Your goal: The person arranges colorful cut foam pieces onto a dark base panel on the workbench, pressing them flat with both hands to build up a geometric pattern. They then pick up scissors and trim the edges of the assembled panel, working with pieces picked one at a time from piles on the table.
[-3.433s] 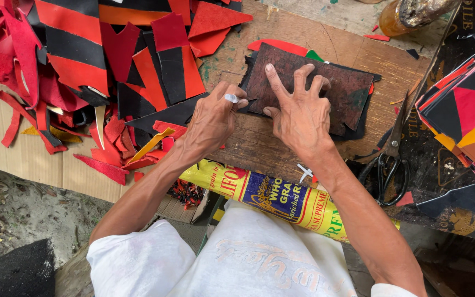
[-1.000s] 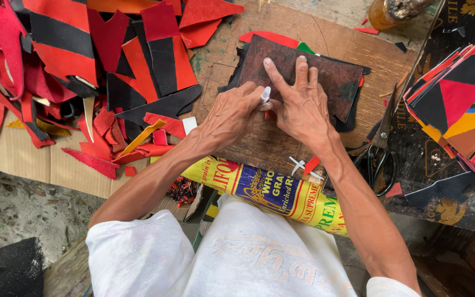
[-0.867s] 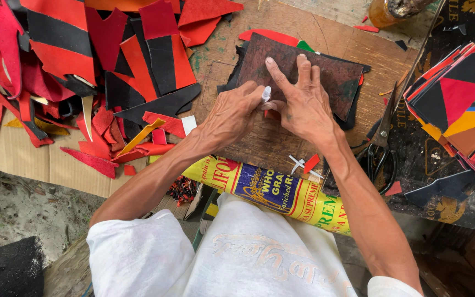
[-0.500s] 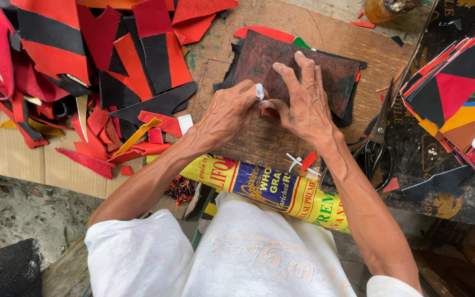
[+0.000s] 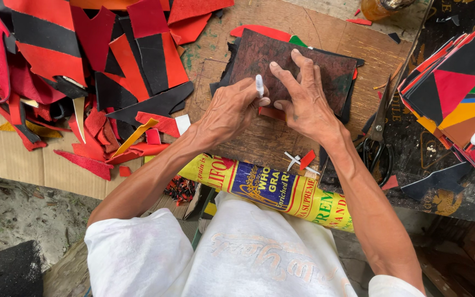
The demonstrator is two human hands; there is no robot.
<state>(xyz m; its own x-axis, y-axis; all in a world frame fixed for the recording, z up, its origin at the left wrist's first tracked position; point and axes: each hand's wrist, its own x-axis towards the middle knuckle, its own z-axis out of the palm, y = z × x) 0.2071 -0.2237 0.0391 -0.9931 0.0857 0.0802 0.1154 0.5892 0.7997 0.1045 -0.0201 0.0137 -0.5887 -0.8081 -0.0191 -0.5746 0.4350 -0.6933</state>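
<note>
I am looking down at a wooden bench [image 5: 353, 44] crowded with cut leather. My left hand [image 5: 229, 110] is closing round a small white marker [image 5: 259, 86], pinching it between thumb and fingers with the tip pointing down toward the board, which I judge is a grip meant for drawing a fine line. My right hand [image 5: 303, 102] is spreading flat, fingers splayed wide over a dark brown template [image 5: 287, 60], holding nothing but pressing it down; it seems to be pinning that piece so it cannot slide while the marker is working along its lower edge. Just under the fingertips of both hands a small red strip [image 5: 270, 113] is lying on the board, touching or nearly touching the template's edge; I cannot tell which.

The template is sitting on top of other dark and red sheets, near the middle of the bench. To the left a loose heap of red and black offcuts [image 5: 83, 71] is spreading out, pushed aside but within reach. To the right a fanned stack of coloured pieces [image 5: 452, 93] is resting, and between it and my right forearm black scissors [image 5: 377, 137] are lying, well placed for that hand. A yellow printed sack [image 5: 270, 190] is draping over the bench's near edge, against my lap.
</note>
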